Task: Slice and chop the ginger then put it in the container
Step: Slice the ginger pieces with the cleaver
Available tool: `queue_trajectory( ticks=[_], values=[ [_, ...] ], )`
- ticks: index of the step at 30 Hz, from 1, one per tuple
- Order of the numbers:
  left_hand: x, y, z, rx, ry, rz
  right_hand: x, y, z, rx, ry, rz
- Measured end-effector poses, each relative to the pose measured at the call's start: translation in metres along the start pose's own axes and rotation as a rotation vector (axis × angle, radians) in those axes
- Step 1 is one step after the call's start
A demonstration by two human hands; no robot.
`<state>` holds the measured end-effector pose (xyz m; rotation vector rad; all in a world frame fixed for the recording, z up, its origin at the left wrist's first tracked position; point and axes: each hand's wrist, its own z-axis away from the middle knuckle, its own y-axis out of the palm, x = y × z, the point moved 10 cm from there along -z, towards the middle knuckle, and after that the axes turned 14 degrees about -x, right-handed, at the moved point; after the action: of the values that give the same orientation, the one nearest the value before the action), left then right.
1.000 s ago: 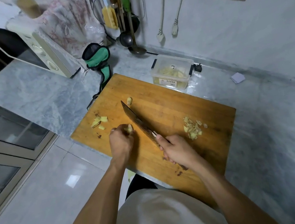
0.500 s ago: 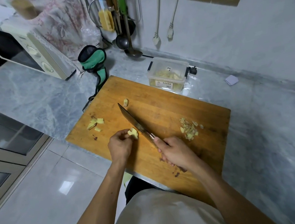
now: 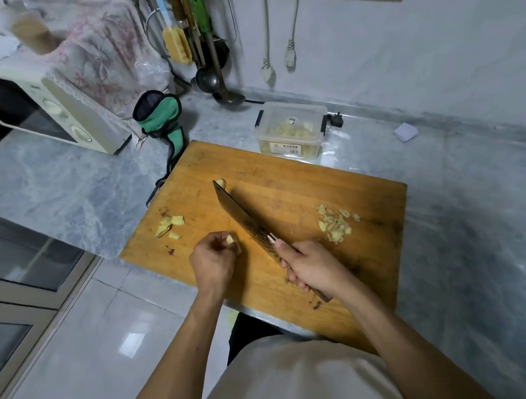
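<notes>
Left hand (image 3: 211, 264): fingers curled around a small ginger piece (image 3: 231, 239), held on the cutting board (image 3: 287, 196).
Right hand (image 3: 312, 267): closed on the knife (image 3: 244, 216) handle, blade angled across the board just beside the ginger piece.
Chopped ginger (image 3: 335, 225): a heap on the board's right side.
Loose chunks (image 3: 170, 225): on the board's left side.
Container (image 3: 292, 133): on the worktop (image 3: 57, 190) behind the board, holding ginger.

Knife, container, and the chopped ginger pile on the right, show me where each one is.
Knife (image 3: 240, 213), head view, middle of the blade.
Container (image 3: 291, 130), head view, front wall.
Ginger pile (image 3: 335, 224), head view, centre of the pile.
</notes>
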<state>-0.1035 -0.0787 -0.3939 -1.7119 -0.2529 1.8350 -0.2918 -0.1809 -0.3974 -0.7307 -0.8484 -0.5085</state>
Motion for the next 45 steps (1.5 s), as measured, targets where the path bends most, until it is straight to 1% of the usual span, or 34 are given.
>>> queue_trajectory(
  ticks=[2, 4, 6, 9, 13, 17, 20, 22, 25, 27, 30, 32, 33, 35, 38, 40, 42, 45],
  values=[
    [0.005, 0.009, -0.002, 0.047, -0.111, 0.058, 0.001, -0.001, -0.001, 0.003, -0.004, 0.007],
    [0.015, 0.011, -0.001, 0.016, -0.274, 0.182, 0.001, -0.001, -0.001, 0.004, -0.009, 0.016],
    [0.025, 0.013, 0.001, -0.033, -0.384, 0.277, 0.001, -0.001, -0.001, 0.005, -0.023, 0.017],
    [0.034, 0.017, 0.007, -0.048, -0.436, 0.346, 0.003, -0.002, 0.000, 0.005, -0.036, 0.048],
    [0.041, 0.019, 0.013, -0.051, -0.438, 0.368, 0.010, 0.000, 0.002, 0.020, -0.110, 0.184],
    [0.043, 0.014, 0.011, -0.044, -0.342, 0.289, 0.013, 0.010, 0.011, 0.068, -0.169, 0.276],
    [0.032, 0.010, 0.012, -0.032, -0.190, 0.167, 0.014, 0.012, 0.015, 0.073, -0.212, 0.311],
    [0.020, 0.006, 0.017, -0.023, -0.107, 0.133, 0.015, 0.010, 0.015, 0.065, -0.222, 0.298],
    [0.016, 0.003, 0.018, -0.005, -0.014, 0.143, 0.013, 0.004, 0.009, 0.036, -0.172, 0.208],
    [0.009, -0.003, 0.015, -0.022, 0.097, 0.101, 0.009, -0.001, 0.006, 0.014, -0.132, 0.173],
    [-0.006, -0.003, 0.009, -0.039, 0.301, -0.090, 0.005, -0.006, 0.004, 0.003, -0.106, 0.149],
    [-0.017, 0.004, 0.007, -0.015, 0.372, -0.201, 0.003, -0.007, 0.004, 0.007, -0.096, 0.123],
    [-0.019, 0.008, 0.004, 0.002, 0.368, -0.227, 0.003, -0.007, 0.004, 0.010, -0.091, 0.116],
    [-0.023, 0.016, -0.001, 0.042, 0.305, -0.217, 0.002, -0.006, 0.005, 0.011, -0.073, 0.095],
    [-0.026, 0.026, -0.007, 0.085, 0.266, -0.253, 0.002, -0.009, 0.005, 0.008, -0.054, 0.059],
    [-0.024, 0.029, -0.011, 0.117, 0.188, -0.215, 0.003, -0.012, 0.006, 0.006, -0.048, 0.046],
    [-0.014, 0.029, -0.013, 0.101, 0.046, -0.149, 0.002, -0.013, 0.006, 0.000, -0.041, 0.036],
    [0.004, 0.028, -0.008, 0.042, -0.255, 0.029, 0.001, -0.013, 0.006, -0.006, -0.029, 0.028]
  ],
)
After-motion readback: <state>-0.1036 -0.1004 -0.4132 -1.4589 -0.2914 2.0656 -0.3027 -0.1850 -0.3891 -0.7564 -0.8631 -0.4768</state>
